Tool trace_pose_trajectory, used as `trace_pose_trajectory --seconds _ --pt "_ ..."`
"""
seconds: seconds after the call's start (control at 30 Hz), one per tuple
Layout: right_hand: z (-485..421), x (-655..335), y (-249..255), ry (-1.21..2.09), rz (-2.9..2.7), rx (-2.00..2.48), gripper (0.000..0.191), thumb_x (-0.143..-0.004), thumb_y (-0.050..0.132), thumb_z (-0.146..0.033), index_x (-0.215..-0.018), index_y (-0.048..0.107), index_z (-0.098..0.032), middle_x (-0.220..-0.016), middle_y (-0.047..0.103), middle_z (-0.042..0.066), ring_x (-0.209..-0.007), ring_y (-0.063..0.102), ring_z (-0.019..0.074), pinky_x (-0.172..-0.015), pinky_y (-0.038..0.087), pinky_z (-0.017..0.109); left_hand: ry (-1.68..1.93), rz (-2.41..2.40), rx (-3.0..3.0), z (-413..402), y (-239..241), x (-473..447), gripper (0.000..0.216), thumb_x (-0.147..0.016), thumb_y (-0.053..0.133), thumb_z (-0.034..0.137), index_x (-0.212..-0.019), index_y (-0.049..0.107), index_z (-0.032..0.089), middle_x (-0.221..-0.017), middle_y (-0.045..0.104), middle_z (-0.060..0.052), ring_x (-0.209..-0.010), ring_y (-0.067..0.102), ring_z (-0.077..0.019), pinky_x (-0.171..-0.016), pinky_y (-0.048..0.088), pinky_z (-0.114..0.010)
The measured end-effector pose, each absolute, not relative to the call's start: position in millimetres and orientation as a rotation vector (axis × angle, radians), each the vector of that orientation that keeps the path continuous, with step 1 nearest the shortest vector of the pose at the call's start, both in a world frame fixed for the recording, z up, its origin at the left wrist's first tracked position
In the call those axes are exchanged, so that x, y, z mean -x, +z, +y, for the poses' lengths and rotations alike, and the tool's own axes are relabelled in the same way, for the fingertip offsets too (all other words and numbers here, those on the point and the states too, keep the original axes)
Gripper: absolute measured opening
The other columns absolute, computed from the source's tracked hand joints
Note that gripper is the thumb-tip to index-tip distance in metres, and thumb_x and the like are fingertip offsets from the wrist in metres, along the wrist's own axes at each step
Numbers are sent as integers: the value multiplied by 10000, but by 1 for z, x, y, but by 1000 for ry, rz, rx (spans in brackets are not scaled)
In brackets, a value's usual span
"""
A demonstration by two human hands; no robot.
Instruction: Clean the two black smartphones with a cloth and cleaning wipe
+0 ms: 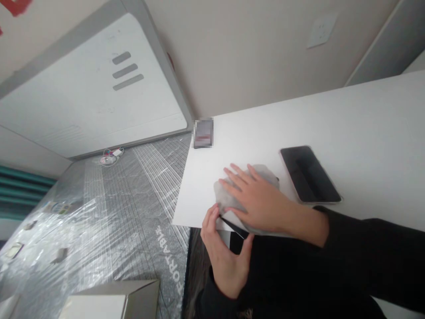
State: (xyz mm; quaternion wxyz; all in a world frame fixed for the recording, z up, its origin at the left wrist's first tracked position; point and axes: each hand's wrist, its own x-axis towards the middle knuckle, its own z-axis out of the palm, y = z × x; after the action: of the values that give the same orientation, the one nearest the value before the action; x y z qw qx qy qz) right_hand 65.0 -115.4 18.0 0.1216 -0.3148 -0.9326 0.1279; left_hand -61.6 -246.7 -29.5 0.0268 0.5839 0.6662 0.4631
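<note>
On the white table (229, 155), near its front left corner, lies a flat, soft-looking grey piece like a cloth or pouch (262, 170). My right hand (257, 199) presses on it with the palm down and fingers spread. At the table's front edge, my left hand (227, 254) pinches a thin black strip-like thing (234, 226) between thumb and fingertips. That strip sits against the near side of the grey piece; its full shape is hidden. A smartphone (310, 175) with a dark screen rests to the right of my right hand.
A small blurred grey packet (203, 133) is at the table's back left corner. Beyond the left edge stands a bed with a white headboard (83, 88), its mattress (133, 230) under clear plastic. A box (109, 301) is at bottom left. A wall socket (322, 31) is above the table.
</note>
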Motion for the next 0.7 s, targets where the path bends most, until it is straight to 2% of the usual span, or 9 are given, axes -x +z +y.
trace_pose_trajectory --seconds 0.1,0.23,0.37,0.53,0.63,0.7 --pt "-119 -65 17 444 -2733 796 673 -970 598 -561 -1517 514 -177 -1647 379 157 -1556 279 351 -1248 237 609 1461 2036 -1824 -247 -29 62 685 -860 753 317 -1454 419 246 -1410 529 -142 -1332 532 -309 -1100 455 -505" --pt "-121 -65 16 382 -2659 993 689 -984 586 -521 -1517 500 -93 -1634 360 241 -1555 253 405 -1235 203 659 1452 2019 -1832 -246 -28 61 659 -849 772 305 -1416 440 240 -1398 528 -138 -1334 520 -302 -1133 419 -511" --pt "-123 -63 15 503 -2697 738 682 -953 622 -559 -1506 526 -172 -1641 395 157 -1557 280 344 -1257 211 600 1489 2001 -1819 -245 -29 60 642 -863 739 276 -1422 426 241 -1410 505 -143 -1338 515 -304 -1117 429 -513" --pt "-120 -65 17 421 -2673 927 714 -970 591 -572 -1522 502 -129 -1640 363 220 -1553 265 395 -1242 202 640 1458 2017 -1826 -244 -29 61 634 -853 765 286 -1394 438 241 -1415 502 -142 -1345 499 -306 -1131 404 -503" --pt "-119 -68 18 498 -2714 765 685 -950 621 -578 -1514 521 -203 -1641 397 154 -1547 300 358 -1247 223 611 1471 1999 -1832 -243 -28 62 621 -862 733 265 -1403 430 236 -1423 487 -146 -1345 497 -306 -1123 407 -498" --pt "-118 -71 19 490 -2705 809 695 -948 617 -601 -1515 522 -211 -1639 399 156 -1538 320 360 -1242 239 607 1442 2020 -1826 -243 -27 63 599 -856 742 268 -1377 447 240 -1420 492 -143 -1338 501 -307 -1118 406 -500"
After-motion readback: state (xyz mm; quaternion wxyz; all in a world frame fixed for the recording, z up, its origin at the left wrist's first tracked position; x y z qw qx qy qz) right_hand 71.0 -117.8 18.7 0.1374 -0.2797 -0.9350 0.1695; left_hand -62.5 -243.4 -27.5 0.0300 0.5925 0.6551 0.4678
